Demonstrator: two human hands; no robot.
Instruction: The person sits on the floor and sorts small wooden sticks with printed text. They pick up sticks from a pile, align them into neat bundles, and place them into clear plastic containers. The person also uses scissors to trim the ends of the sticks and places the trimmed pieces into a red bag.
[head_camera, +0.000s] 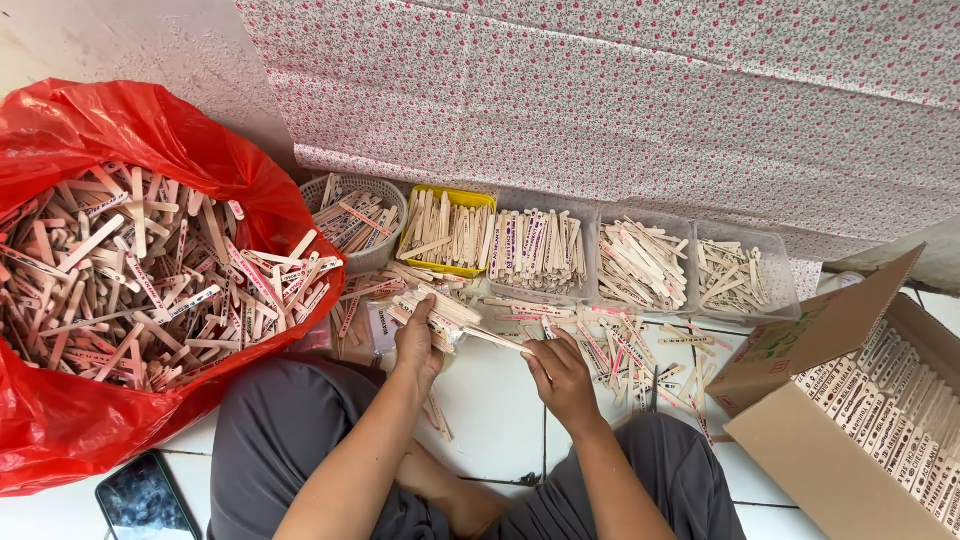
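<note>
From the head view, the left hand (418, 345) grips a bundle of flat wooden sticks (440, 312) over the tiled floor (490, 410), while the right hand (560, 375) pinches one stick (498, 341) drawn from it. At far left a red plastic bag (60, 420) bulges with sticks. Along the far side stand a round white basket (345, 185), a yellow tray (470, 197) and three clear tubs (645, 222), all holding sticks, and a cardboard box (800, 450) at right holds neat rows.

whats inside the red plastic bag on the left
The red plastic bag holds a loose heap of flat wooden sticks, some with coloured print. Only the top layer shows; whatever lies deeper is covered.
</note>
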